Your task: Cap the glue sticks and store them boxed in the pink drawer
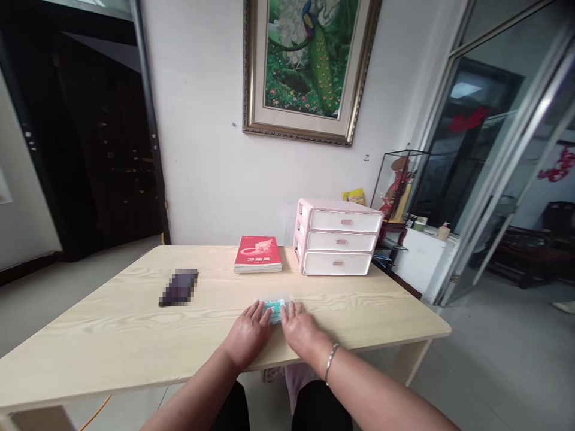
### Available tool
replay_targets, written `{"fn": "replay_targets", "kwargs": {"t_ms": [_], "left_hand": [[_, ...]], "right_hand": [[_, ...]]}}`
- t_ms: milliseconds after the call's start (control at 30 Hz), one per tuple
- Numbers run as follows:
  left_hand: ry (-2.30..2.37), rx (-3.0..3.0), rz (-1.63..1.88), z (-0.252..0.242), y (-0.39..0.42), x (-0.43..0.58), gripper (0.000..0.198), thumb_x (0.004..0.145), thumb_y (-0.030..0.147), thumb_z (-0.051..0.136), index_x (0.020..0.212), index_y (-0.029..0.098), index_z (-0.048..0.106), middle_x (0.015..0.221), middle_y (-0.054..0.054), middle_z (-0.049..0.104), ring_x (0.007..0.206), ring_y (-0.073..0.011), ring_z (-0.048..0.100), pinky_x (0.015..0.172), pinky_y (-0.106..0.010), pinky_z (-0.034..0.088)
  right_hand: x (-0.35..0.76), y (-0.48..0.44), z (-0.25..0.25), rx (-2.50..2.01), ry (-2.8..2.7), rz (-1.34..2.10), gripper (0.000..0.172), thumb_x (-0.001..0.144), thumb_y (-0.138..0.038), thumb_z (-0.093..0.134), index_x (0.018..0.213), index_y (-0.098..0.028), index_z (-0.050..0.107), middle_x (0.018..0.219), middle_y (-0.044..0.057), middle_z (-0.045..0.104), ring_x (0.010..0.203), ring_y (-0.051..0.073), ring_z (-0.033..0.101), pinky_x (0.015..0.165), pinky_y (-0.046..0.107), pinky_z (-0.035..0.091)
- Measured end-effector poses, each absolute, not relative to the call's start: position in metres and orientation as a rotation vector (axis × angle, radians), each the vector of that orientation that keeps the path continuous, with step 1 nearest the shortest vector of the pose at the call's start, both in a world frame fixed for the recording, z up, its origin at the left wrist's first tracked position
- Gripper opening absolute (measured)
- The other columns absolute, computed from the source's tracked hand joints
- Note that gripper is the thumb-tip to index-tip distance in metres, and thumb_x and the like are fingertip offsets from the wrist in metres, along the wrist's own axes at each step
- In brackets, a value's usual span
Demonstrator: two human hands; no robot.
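A small see-through plastic box (275,306) with teal and white contents lies on the table near its front edge. I cannot make out what the contents are. My left hand (248,333) holds the box at its left side, the fingers resting along it. From the right, my right hand (303,333) grips it the same way, thumb toward the middle. A silvery bracelet circles my right wrist. Both hands partly cover the box's sides.
Behind the box are red-covered books (257,254) and a pink and white three-drawer organizer (340,239). A blurred dark object (179,287) lies to the left on the wooden table (112,335). A framed peacock picture (314,66) hangs on the wall.
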State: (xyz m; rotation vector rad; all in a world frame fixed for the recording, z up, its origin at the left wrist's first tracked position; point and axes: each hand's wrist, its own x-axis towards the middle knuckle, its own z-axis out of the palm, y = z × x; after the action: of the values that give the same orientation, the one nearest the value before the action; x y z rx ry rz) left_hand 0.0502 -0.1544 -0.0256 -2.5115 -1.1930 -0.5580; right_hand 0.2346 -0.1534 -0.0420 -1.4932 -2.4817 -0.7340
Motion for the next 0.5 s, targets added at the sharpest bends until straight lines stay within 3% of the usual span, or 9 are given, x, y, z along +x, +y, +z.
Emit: {"fn": "replay_targets", "kwargs": {"t_ms": [67,167,333,500], "left_hand": [[-1.199,-2.462,-0.435,-0.028,-0.155,0.057,0.046,0.085,0.005,0.048,0.129,0.007,0.059,0.133,-0.027,0.056,0.129,-0.0377,0.050,0.101,-0.050,0.047],[-1.205,-2.363,-0.364,-0.033,-0.152,0.068,0.055,0.083,0.000,0.044,0.136,0.010,0.054,0.129,-0.029,0.058,0.122,-0.0406,0.055,0.092,-0.054,0.051],[-1.246,-2.225,-0.304,-0.039,-0.145,0.084,0.044,0.080,0.003,0.046,0.120,0.003,0.064,0.115,-0.034,0.064,0.108,-0.0450,0.063,0.074,-0.051,0.058],[-1.242,-2.160,-0.115,-0.030,-0.149,0.088,0.045,0.081,0.002,0.045,0.123,0.003,0.063,0.115,-0.034,0.065,0.107,-0.0452,0.064,0.063,-0.043,0.058]], "right_hand": [[0.222,-0.156,-0.037,-1.580,-2.502,-0.740,0.049,0.085,-0.006,0.049,0.133,0.005,0.050,0.125,0.040,0.054,0.112,0.043,0.061,0.084,0.065,0.050],[0.208,-0.160,-0.030,-1.732,-2.507,-0.713,0.050,0.088,-0.009,0.047,0.135,0.008,0.045,0.124,0.043,0.052,0.113,0.045,0.060,0.073,0.061,0.054],[0.204,-0.166,-0.022,-1.775,-2.471,-0.711,0.051,0.091,-0.014,0.045,0.137,0.008,0.041,0.130,0.043,0.047,0.116,0.045,0.058,0.072,0.060,0.055],[0.206,-0.166,-0.013,-1.794,-2.548,-0.688,0.050,0.093,-0.014,0.042,0.137,0.008,0.040,0.128,0.044,0.048,0.113,0.044,0.061,0.067,0.056,0.057]]}}
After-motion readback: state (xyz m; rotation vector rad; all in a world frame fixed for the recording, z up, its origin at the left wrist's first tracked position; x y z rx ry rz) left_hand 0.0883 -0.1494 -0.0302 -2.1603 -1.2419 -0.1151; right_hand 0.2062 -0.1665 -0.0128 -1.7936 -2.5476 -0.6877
